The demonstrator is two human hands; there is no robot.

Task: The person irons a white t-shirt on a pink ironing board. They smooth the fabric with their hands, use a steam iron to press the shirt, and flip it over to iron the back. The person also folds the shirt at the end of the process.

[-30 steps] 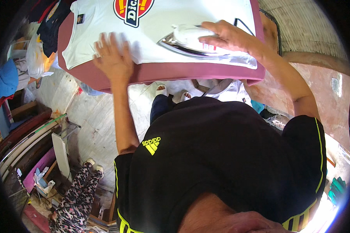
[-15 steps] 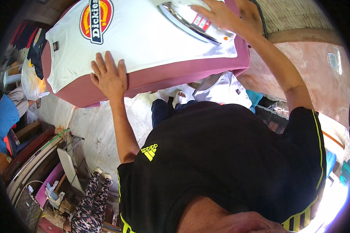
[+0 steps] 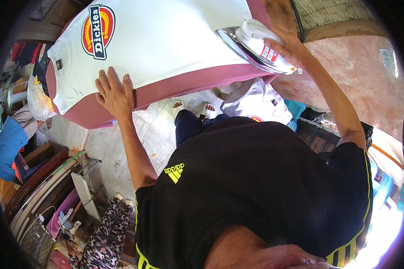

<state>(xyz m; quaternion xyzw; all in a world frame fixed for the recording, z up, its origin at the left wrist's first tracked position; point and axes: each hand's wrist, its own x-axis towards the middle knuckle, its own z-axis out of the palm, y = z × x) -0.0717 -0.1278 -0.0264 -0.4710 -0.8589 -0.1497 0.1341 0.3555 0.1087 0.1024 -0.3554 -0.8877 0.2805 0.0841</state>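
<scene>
A white T-shirt with a red, yellow and dark printed emblem lies spread over a padded surface with a mauve cover. My right hand grips the handle of a white clothes iron with a shiny metal soleplate. The iron sits at the right near corner of the shirt, partly over the mauve edge. Flat against the near edge of the shirt, left of the middle, rests my left hand, its fingers spread and holding nothing.
Below the surface hangs another white shirt, near my feet. A pinkish wall stands at the right. Stacked boards and furniture parts fill the lower left, close to a person in patterned trousers. Another person in blue is at far left.
The iron in my right hand has moved right and nearer, to the shirt's corner. My left hand appears slightly farther left and lower, still flat; the view has shifted a little.
</scene>
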